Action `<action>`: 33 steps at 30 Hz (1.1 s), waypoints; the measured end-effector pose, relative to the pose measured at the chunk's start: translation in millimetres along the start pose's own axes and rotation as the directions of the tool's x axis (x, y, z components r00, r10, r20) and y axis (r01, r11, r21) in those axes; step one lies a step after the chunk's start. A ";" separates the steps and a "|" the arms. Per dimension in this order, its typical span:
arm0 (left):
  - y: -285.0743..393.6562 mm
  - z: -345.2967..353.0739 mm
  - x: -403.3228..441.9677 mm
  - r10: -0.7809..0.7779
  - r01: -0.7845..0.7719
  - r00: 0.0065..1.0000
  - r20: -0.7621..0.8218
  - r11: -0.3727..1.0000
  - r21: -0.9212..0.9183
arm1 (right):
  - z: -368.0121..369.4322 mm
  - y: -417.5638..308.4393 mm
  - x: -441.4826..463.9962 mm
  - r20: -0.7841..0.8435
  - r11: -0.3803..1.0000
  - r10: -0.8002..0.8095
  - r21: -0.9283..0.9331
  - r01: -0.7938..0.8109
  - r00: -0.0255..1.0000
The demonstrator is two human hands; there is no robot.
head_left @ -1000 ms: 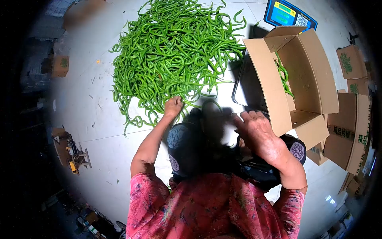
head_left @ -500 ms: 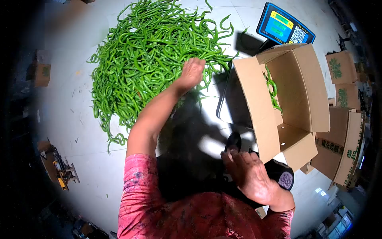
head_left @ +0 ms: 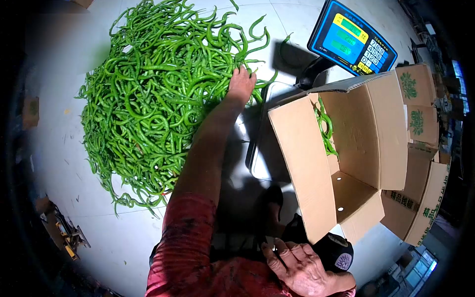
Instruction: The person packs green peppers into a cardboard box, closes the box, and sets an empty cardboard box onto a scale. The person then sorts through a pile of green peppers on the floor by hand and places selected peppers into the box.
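Note:
Long green chili peppers (head_left: 148, 94) lie in a large heap on the pale floor. My left hand (head_left: 241, 85) rests at the heap's right edge, its fingers stretched out over the peppers, with no pepper clearly gripped. Down by my lap, my right hand (head_left: 304, 270) hangs with loosely bent, parted fingers and shows nothing in it. An open cardboard box (head_left: 302, 163) tilts on the scale platform (head_left: 260, 163) to the right. Several green peppers (head_left: 325, 126) are visible inside it; one flap hides part of the interior.
The scale's lit display (head_left: 354, 39) stands behind the box. More printed cartons (head_left: 418, 198) stack up at the right. A few stray peppers (head_left: 257, 27) lie beyond the heap. My shoe (head_left: 343, 260) is just below the box. Tools (head_left: 69, 232) sit at the far left.
My left hand has gone from a closed fist to stretched fingers at the pepper heap's edge. My right hand has dropped lower, toward my lap. The camera view has shifted.

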State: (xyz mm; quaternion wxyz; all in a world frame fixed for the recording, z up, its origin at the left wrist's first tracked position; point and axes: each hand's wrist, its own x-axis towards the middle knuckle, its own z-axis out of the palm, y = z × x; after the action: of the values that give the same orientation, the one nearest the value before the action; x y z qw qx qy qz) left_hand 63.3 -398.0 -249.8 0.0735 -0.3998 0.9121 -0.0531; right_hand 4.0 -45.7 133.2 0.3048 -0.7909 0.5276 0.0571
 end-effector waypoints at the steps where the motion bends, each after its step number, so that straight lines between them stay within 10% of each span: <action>1: 5.4 6.3 1.5 0.002 0.002 0.997 -0.074 0.999 0.054 | -1.5 2.6 2.6 -0.003 1.000 0.006 0.011 -0.006 1.000; 4: 8.7 3.5 8.0 -0.014 0.023 0.994 0.109 0.996 -0.088 | -0.6 8.1 8.7 -0.006 0.999 0.020 0.039 -0.020 1.000; 16: -8.2 8.6 -17.5 0.087 -0.129 0.978 -0.191 0.967 -0.218 | 3.2 11.0 11.3 -0.021 0.999 0.035 0.030 -0.034 0.999; 28: -85.9 -108.7 -75.9 -0.181 0.113 0.971 -0.155 0.924 -0.365 | -6.3 -6.0 -0.9 -0.072 0.994 -0.094 -0.056 0.091 0.993; 33: -132.5 -174.5 -134.8 -0.501 0.421 0.861 0.087 0.607 -0.674 | 2.6 -13.7 -8.4 -0.100 0.958 -0.203 -0.225 0.177 0.974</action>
State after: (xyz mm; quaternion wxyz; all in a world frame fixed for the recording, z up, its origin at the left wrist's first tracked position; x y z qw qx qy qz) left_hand 218.3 -381.5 -45.1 -0.1423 -0.6162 0.7364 0.2404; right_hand 12.9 -34.0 140.4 0.1886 -0.8682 0.4575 0.0357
